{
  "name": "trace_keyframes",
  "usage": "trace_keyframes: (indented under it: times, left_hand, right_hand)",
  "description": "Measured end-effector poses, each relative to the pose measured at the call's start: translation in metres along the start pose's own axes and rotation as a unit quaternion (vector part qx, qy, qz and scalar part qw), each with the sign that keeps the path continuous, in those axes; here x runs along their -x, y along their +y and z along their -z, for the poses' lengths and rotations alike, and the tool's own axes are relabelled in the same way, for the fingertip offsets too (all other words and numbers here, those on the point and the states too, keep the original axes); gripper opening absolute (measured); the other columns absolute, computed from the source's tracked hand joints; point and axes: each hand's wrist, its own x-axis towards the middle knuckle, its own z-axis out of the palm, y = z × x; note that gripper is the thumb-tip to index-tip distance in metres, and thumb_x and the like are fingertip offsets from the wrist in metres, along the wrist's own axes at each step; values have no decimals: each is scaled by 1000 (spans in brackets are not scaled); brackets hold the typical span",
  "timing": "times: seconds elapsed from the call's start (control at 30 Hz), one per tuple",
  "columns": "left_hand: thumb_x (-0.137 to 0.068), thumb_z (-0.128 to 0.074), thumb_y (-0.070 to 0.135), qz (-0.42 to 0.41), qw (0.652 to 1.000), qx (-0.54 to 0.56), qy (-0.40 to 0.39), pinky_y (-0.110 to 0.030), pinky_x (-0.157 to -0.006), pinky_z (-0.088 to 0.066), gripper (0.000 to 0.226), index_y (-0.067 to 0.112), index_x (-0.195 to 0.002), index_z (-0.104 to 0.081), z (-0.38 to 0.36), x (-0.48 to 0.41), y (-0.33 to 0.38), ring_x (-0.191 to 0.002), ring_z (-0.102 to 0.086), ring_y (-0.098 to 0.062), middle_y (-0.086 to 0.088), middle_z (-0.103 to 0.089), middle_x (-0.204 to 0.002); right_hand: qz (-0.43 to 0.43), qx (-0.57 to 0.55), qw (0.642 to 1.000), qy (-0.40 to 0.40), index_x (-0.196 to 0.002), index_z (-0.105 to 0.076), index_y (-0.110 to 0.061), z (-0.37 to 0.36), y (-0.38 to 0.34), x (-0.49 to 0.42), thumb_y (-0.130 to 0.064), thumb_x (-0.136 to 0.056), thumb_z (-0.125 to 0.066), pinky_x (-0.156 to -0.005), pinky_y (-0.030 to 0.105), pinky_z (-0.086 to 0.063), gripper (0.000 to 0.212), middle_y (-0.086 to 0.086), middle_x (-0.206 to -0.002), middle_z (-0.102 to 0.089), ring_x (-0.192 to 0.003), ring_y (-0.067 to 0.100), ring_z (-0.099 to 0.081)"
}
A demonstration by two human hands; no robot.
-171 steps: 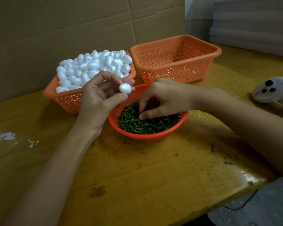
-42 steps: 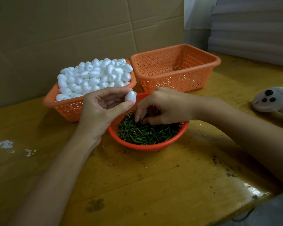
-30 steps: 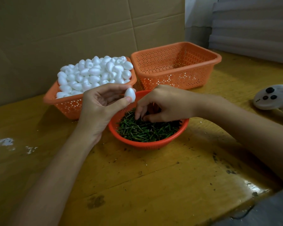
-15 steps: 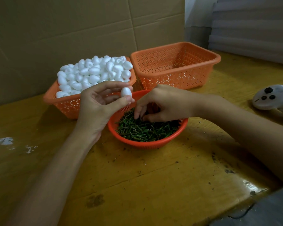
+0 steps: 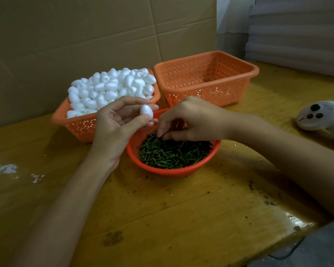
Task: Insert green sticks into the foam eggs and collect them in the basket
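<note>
Left hand (image 5: 116,130): the grip is a thumb-and-fingertip pinch round a single foam egg (image 5: 146,112), held raised above the far left rim of the round orange bowl (image 5: 174,171). Right hand (image 5: 193,120): the grip is curled, with thumb and forefinger pinching among the green sticks (image 5: 172,153) at the top of the heap in that bowl. Whether one stick alone has been isolated cannot be told. The hands are near each other but apart. The step in hand appears to be selecting a stick. To do it well, lift one stick clear of its neighbours, line it up with the egg's long axis, and press it straight into the centre of one end. The left pinch should stay light, since foam probably dents easily. Behind the left hand stands a rectangular basket (image 5: 66,122) heaped with eggs. Just beside it on the right is the empty orange basket (image 5: 206,89), presumably the collecting basket. No finished egg lies in it, so the task looks barely begun. All of this rests on a worn wooden bench (image 5: 162,209), with a white controller (image 5: 320,114) at the far right.
</note>
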Motion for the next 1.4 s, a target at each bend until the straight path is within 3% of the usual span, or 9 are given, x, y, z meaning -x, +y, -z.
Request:
trace_keyframes:
  times: [0.17,0.53,0.63,0.77,0.9,1.17,1.3,1.4]
  left_hand:
    - [-91,-73,-4,0,1000,4,-1,-28,-81,-62,22,10,-109,-72,0,0,-1,-90,-79,-27,-11,-80,-109]
    - [-85,-81,2,-12,1000,-12,2,-32,-85,-63,25,14,-105,-73,-1,1,1,-93,-79,-28,-11,-76,-118]
    - [-80,-86,-1,-20,999,-26,9,-31,-88,-61,32,14,-105,-73,-1,1,1,-101,-77,-26,-11,-76,-117]
    - [-83,-84,-3,-13,1000,-11,11,-29,-84,-62,31,17,-105,-74,-2,1,0,-93,-80,-27,-3,-77,-111]
    - [-86,-81,-4,-11,1000,-9,11,-29,-82,-63,31,19,-106,-75,-3,1,0,-92,-80,-29,-3,-76,-112]
    - [-90,-79,3,-6,1000,3,11,-28,-80,-63,29,20,-113,-77,-3,1,1,-92,-80,-28,-10,-77,-114]
    - [-90,-79,1,-8,1000,4,7,-28,-81,-63,30,19,-113,-76,-3,1,1,-92,-80,-28,-11,-78,-114]
    - [-89,-79,1,-5,1000,0,8,-30,-82,-63,29,18,-114,-76,-2,1,0,-92,-79,-30,-11,-78,-114]
  right_hand:
    - [4,-2,1000,15,-110,-77,-24,0,0,0,-18,-91,-78,-90,30,-54,20,-15,-100,-77,-95,-4,-70]
    - [3,-16,1000,10,-109,-78,-22,1,-1,0,-18,-87,-83,-84,13,-49,23,-14,-96,-78,-84,-13,-64]
    - [4,-17,1000,12,-108,-78,-21,1,-2,0,-20,-88,-83,-88,22,-53,21,-14,-97,-78,-90,-8,-68]
    - [-3,-20,1000,9,-108,-78,-22,1,-2,0,-22,-88,-83,-90,32,-55,20,-13,-98,-78,-94,-1,-72]
    - [-2,-22,1000,14,-108,-79,-22,0,-1,0,-24,-88,-83,-90,33,-55,20,-13,-98,-79,-94,1,-72]
    - [-4,-42,999,18,-104,-80,-18,-1,1,1,-20,-85,-86,-89,27,-56,20,-12,-94,-79,-89,-4,-72]
    - [7,-33,999,23,-102,-81,-20,-1,2,1,-22,-84,-86,-83,14,-47,19,-14,-92,-78,-87,-7,-64]
    - [11,-22,999,27,-102,-81,-22,-1,3,1,-25,-84,-85,-81,14,-42,19,-15,-93,-78,-88,-5,-62]
